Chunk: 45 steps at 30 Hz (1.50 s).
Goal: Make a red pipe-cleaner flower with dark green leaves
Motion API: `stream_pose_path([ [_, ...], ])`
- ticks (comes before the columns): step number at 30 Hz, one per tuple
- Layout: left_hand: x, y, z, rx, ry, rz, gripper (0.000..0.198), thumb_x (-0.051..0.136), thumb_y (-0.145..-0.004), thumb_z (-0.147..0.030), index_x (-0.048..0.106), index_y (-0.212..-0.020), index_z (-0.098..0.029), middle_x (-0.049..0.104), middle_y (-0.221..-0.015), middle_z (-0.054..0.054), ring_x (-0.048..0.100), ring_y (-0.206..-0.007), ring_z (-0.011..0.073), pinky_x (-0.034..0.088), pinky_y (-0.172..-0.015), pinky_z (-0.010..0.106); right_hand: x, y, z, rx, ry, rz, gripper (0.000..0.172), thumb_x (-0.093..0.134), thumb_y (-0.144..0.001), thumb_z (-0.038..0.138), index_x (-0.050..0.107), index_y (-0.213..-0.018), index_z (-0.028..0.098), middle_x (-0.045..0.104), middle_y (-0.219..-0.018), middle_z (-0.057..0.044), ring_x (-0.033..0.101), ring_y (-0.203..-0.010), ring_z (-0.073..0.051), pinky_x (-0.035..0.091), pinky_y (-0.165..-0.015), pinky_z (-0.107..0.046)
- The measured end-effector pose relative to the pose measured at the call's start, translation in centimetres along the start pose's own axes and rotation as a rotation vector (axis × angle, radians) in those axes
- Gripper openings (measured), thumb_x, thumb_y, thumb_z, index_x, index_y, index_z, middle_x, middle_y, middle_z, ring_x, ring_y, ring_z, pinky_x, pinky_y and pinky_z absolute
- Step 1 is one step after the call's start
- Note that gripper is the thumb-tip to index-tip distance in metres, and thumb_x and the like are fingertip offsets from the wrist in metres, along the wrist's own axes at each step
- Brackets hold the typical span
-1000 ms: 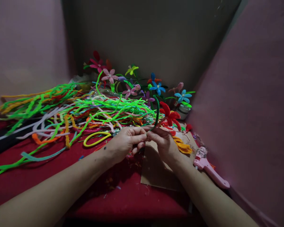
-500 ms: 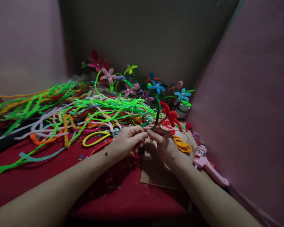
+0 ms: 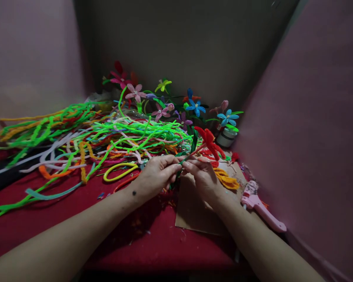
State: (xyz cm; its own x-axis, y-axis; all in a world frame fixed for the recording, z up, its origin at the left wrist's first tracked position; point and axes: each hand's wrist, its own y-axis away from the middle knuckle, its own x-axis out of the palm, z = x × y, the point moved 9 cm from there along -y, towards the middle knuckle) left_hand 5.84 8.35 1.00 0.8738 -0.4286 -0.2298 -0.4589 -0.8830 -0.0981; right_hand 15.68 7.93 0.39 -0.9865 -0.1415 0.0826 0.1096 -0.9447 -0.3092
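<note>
Over the cardboard my two hands meet with fingertips pinched close together. A red pipe-cleaner flower [image 3: 211, 141] leans up and to the right from the grip of my right hand [image 3: 204, 176], its thin stem between thumb and fingers. My left hand [image 3: 161, 172] is closed on a dark green pipe cleaner [image 3: 194, 141], which loops up beside the flower; its lower part shows below the fingertips. The green strand appears to touch the flower's stem, though the fingers partly hide the spot. Scissors with a yellow handle [image 3: 106, 172] lie just left of my left hand.
Loose pipe cleaners [image 3: 141, 135] heap across the red cloth [image 3: 153, 250]. Finished flowers [image 3: 195, 107] stand behind, near a small jar [image 3: 227, 137]. Right of my hands lie a cardboard sheet [image 3: 191, 211], an orange-yellow bundle [image 3: 227, 179] and a pink glue gun [image 3: 259, 205].
The red flower has turned and tipped slightly left and down between my fingers. The green pipe cleaner's loop has shifted a little left and lower. Both hands stay in nearly the same place.
</note>
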Motion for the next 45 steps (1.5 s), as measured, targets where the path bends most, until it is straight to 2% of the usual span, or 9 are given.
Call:
stream_pose_path([
  [7, 0.3, -0.1, 0.5, -0.053, 0.102, 0.021, 0.019, 0.05, -0.08, -0.029, 0.049, -0.067, -0.016, 0.045, -0.046, -0.007, 0.039, -0.034, 0.0048, 0.03, -0.036, 0.017, -0.2, 0.1, 0.5, -0.024, 0.02, -0.028, 0.011, 0.063, -0.076, 0.026, 0.074, -0.078, 0.023, 0.069, -0.091, -0.001, 0.059, -0.085, -0.017, 0.042, -0.085, -0.031],
  [13, -0.4, 0.0, -0.3, 0.056, -0.031, -0.049, 0.024, 0.05, -0.081, -0.028, 0.049, -0.061, -0.016, 0.044, -0.046, -0.006, 0.038, -0.038, 0.0052, 0.03, -0.039, 0.018, -1.1, 0.1, -0.5, 0.071, -0.008, -0.123, 0.007, 0.069, -0.069, 0.028, 0.071, -0.069, 0.022, 0.065, -0.067, 0.002, 0.056, -0.071, -0.014, 0.043, -0.073, -0.028],
  [18, -0.6, 0.3, -0.4, 0.114, -0.107, -0.104, 0.023, 0.049, -0.082, -0.029, 0.051, -0.062, -0.017, 0.043, -0.046, -0.006, 0.039, -0.041, 0.0067, 0.03, -0.042, 0.019, -1.3, 0.3, -0.4, 0.066, -0.048, -0.148, 0.007, 0.07, -0.067, 0.025, 0.068, -0.063, 0.02, 0.062, -0.061, 0.003, 0.052, -0.062, -0.011, 0.04, -0.068, -0.026],
  [27, -0.9, 0.4, -0.3, 0.173, -0.256, -0.194, 0.019, 0.05, -0.082, -0.03, 0.057, -0.07, -0.017, 0.049, -0.052, -0.004, 0.042, -0.047, 0.008, 0.031, -0.046, 0.019, -1.8, 0.4, -1.5, 0.154, -0.192, -0.247, 0.01, 0.075, -0.061, 0.024, 0.068, -0.065, 0.018, 0.064, -0.062, 0.002, 0.052, -0.057, -0.011, 0.038, -0.058, -0.025],
  [32, -0.7, 0.1, -0.6, 0.151, -0.155, -0.125, 0.019, 0.058, -0.076, -0.034, 0.06, -0.081, -0.016, 0.06, -0.068, 0.0, 0.053, -0.062, 0.0118, 0.041, -0.055, 0.022, -1.3, 0.3, -0.8, 0.095, -0.172, -0.187, 0.008, 0.072, -0.065, 0.022, 0.07, -0.073, 0.021, 0.067, -0.071, 0.001, 0.058, -0.067, -0.014, 0.043, -0.07, -0.029],
  [35, -0.9, -0.1, -0.8, 0.117, -0.061, -0.109, 0.021, 0.06, -0.074, -0.035, 0.061, -0.081, -0.015, 0.06, -0.067, 0.0, 0.054, -0.062, 0.0121, 0.043, -0.058, 0.023, -0.5, 0.4, 0.4, 0.04, -0.103, -0.106, 0.006, 0.069, -0.069, 0.024, 0.071, -0.074, 0.022, 0.068, -0.074, 0.001, 0.061, -0.073, -0.017, 0.044, -0.077, -0.032],
  [37, -1.0, -0.2, -0.7, 0.068, 0.011, -0.093, 0.019, 0.06, -0.074, -0.032, 0.061, -0.079, -0.014, 0.059, -0.064, -0.001, 0.053, -0.059, 0.0112, 0.042, -0.056, 0.022, -0.4, 0.6, 1.0, 0.006, 0.033, -0.095, 0.006, 0.067, -0.072, 0.026, 0.071, -0.075, 0.023, 0.069, -0.076, 0.001, 0.061, -0.075, -0.018, 0.045, -0.078, -0.033],
  [41, -1.0, -0.3, 0.1, -0.017, 0.072, -0.085, 0.012, 0.059, -0.072, -0.025, 0.063, -0.076, -0.013, 0.058, -0.06, -0.002, 0.051, -0.055, 0.0097, 0.04, -0.053, 0.021, -1.1, 0.8, 1.1, -0.027, 0.239, -0.17, 0.012, 0.066, -0.074, 0.032, 0.07, -0.081, 0.024, 0.07, -0.083, -0.002, 0.061, -0.082, -0.021, 0.044, -0.082, -0.035],
  [45, -0.9, -0.2, -0.2, 0.08, -0.036, -0.106, 0.014, 0.056, -0.074, -0.025, 0.066, -0.076, -0.014, 0.06, -0.062, -0.001, 0.052, -0.058, 0.0109, 0.04, -0.054, 0.021, -1.8, 0.9, 0.8, -0.026, 0.249, -0.253, 0.017, 0.07, -0.069, 0.036, 0.069, -0.078, 0.022, 0.069, -0.078, -0.003, 0.061, -0.079, -0.021, 0.044, -0.079, -0.035],
])
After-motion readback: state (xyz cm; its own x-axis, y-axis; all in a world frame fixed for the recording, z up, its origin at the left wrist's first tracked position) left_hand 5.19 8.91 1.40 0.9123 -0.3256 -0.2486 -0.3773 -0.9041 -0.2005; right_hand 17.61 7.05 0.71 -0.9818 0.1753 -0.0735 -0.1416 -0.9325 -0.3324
